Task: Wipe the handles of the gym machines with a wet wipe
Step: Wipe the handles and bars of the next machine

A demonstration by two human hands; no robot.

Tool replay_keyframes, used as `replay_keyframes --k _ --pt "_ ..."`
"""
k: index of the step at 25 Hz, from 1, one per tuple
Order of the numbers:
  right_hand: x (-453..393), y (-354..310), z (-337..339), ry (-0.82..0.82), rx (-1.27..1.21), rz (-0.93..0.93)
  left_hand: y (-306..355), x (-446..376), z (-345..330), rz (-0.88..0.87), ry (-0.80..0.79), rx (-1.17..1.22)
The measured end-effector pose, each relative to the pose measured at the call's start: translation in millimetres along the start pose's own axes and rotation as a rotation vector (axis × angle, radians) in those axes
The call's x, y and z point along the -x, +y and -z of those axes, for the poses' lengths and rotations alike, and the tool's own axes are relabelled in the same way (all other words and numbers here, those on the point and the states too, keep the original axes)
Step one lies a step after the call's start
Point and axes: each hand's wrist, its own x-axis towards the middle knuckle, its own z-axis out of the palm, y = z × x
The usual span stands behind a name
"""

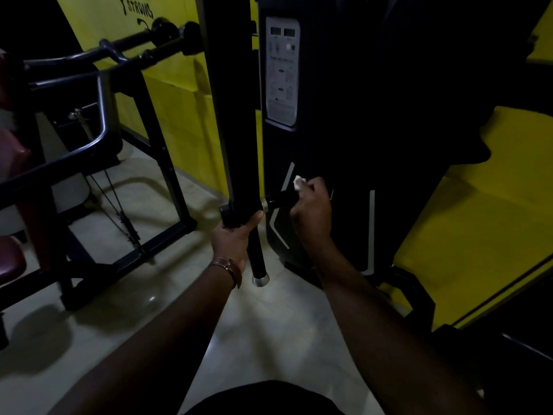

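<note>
Setting: standing at a dimly lit gym machine (344, 100), head view looking down past both forearms to a pale tiled floor (269, 324); instruction placard (282, 71) showing on the machine's dark shroud; yellow wall (179, 85) behind.

Left hand (235, 239): gripping the black upright bar (239, 145) near its lower end, thumb lying across the front, fingers wrapping behind and mostly hidden; brown-strapped wristwatch (229, 266) sitting on the wrist.

Right hand (311, 211): curling closed around the outer end of a short horizontal handle (276, 201), bunching a white wet wipe (298, 182) that is poking out above the knuckles.

Lower handle (258, 259): hanging downward below the left hand, ending in a silver cap, untouched by the wipe.

Key relation: long axis of the horizontal handle running left to right, from its silver collar at the upright bar out into the right palm; uncovered length lying toward the bar, to the left of the right fingers; right hand being the nearer and the one carrying the wipe.

Judged step: wiping this handle, likely sliding inward along its axis; lower handle probably remaining.
</note>
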Motion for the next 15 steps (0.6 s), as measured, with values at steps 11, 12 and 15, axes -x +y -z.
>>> replay_keyframes --k 11,12,15 --pt "-2 4 5 -0.076 -0.103 -0.127 1 2 0 0.005 0.026 -0.018" --pt "-4 5 6 0.029 -0.075 -0.232 1 2 0 0.011 0.027 -0.019" --pt "7 -5 -5 0.107 -0.175 -0.227 1 3 -1 0.014 0.042 -0.011"
